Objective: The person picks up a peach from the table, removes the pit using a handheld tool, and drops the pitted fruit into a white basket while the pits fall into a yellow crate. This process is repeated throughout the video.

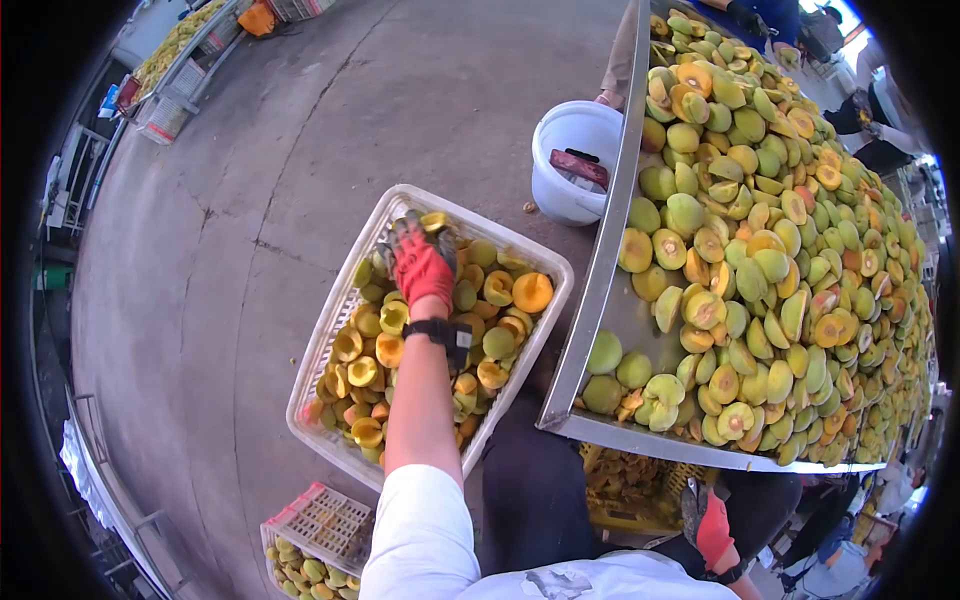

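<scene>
My left hand (423, 265), in a red glove with dark grey fingers, reaches into a white plastic basket (310, 375) filled with halved yellow-green peaches. A peach half (433, 221) sits between its thumb and fingers, which are closed on it. Around the hand lie pitted peach halves (362, 372), several with the hollow side up. Down by my right leg is my right hand (711, 525), also in a red and grey glove. Its fingers look curled in, partly hidden, and what they hold cannot be made out.
A metal-edged table (590, 335) heaped with cut peaches (770, 265) stands at right. Beside it is a white bucket (570, 130) with a dark red object inside. Below are a yellow crate (640, 515) of scraps and another crate (320, 525). People work at far right.
</scene>
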The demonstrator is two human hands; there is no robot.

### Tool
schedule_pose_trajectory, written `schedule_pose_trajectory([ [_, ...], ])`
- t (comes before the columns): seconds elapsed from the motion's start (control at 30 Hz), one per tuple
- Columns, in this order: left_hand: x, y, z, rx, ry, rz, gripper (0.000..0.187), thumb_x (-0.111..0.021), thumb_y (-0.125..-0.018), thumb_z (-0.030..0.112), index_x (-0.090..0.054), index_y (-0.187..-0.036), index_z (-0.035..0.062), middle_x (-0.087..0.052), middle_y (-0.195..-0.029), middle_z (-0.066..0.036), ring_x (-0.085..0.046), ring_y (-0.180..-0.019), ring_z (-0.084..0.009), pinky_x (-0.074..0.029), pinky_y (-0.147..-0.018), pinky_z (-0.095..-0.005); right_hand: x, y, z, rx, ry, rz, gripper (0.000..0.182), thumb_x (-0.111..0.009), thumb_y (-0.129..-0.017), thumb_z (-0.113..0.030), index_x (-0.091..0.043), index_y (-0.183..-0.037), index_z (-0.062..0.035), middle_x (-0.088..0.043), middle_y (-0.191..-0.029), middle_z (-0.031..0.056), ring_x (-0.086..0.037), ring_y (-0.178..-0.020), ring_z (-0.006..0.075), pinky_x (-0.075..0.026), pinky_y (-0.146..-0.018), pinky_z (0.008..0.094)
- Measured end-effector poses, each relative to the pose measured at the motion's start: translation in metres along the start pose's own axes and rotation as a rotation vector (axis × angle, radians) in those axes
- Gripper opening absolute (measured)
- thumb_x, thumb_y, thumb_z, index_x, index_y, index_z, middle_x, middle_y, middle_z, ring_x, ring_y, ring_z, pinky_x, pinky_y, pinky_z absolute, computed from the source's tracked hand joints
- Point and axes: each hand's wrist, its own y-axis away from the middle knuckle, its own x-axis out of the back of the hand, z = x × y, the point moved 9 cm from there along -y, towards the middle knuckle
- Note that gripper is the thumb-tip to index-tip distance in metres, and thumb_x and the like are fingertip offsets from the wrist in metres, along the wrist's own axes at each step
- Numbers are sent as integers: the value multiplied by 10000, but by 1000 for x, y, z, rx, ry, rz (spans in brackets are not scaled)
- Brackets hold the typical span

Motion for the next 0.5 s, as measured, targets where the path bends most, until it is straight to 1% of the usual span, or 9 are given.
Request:
schedule_pose_trajectory([
  [0.03,-6,-12,-14,72,26,75,600,-419,-919,381,-259,-1447,143,-291,-1471,-159,-252,-1371,-310,-136,-1131,-437,1,0,-2,6,0,4,262,-466,-957,-298,-611,-969,-80,-620,-840,14,-580,-700,126,-476,-606,240],
  [0.07,-17,-22,-27,167,53,-7,576,-398,-925,348,-255,-1446,147,-276,-1478,-159,-236,-1376,-315,-134,-1129,-453,1,0,-3,-17,-5,-14,262,-458,-959,-294,-611,-963,-81,-608,-821,11,-573,-699,120,-473,-605,239],
  [0.23,14,-21,-35,351,98,55,564,-403,-927,357,-286,-1426,123,-304,-1456,-176,-259,-1352,-363,-157,-1119,-459,4,0,-4,5,69,-30,266,-433,-966,-262,-611,-956,-64,-585,-787,5,-547,-700,102,-463,-617,233],
  [0.3,28,-12,-37,317,81,249,591,-446,-903,427,-307,-1418,172,-340,-1434,-166,-299,-1330,-376,-194,-1102,-487,3,-2,-10,131,325,-60,315,-456,-956,-379,-625,-1016,-120,-606,-806,-36,-542,-636,82,-410,-507,214],
  [0.33,38,-8,-26,131,38,360,593,-465,-892,428,-334,-1410,171,-320,-1450,-160,-285,-1334,-387,-193,-1106,-481,5,-2,-8,126,326,-55,315,-456,-956,-379,-625,-1016,-120,-606,-806,-36,-542,-636,82,-410,-507,214],
  [0.37,34,-5,-31,130,38,354,593,-465,-892,428,-334,-1410,171,-320,-1450,-160,-285,-1334,-387,-193,-1106,-481,4,-1,-7,120,299,-48,310,-459,-956,-375,-624,-1017,-120,-609,-816,-33,-551,-658,85,-425,-531,214],
  [0.43,-7,-2,-6,-232,-167,-18,581,-420,-909,428,-330,-1416,158,-279,-1476,-151,-232,-1372,-328,-147,-1127,-460,8,-3,-5,115,280,-36,305,-462,-956,-371,-623,-1018,-119,-611,-826,-31,-560,-680,88,-440,-555,213],
  [0.47,-8,-8,-13,-107,-92,-37,581,-421,-909,427,-328,-1420,166,-262,-1490,-133,-209,-1386,-303,-127,-1134,-453,7,-4,-11,201,548,-51,300,-459,-960,-358,-620,-1023,-114,-614,-848,-26,-569,-718,92,-455,-594,216],
  [0.5,-8,-12,-12,-101,-89,-40,581,-421,-909,427,-328,-1420,166,-262,-1490,-133,-209,-1386,-303,-127,-1134,-453,-1,-1,-18,288,815,-66,295,-456,-965,-346,-618,-1029,-108,-616,-871,-20,-577,-755,96,-470,-634,220],
])
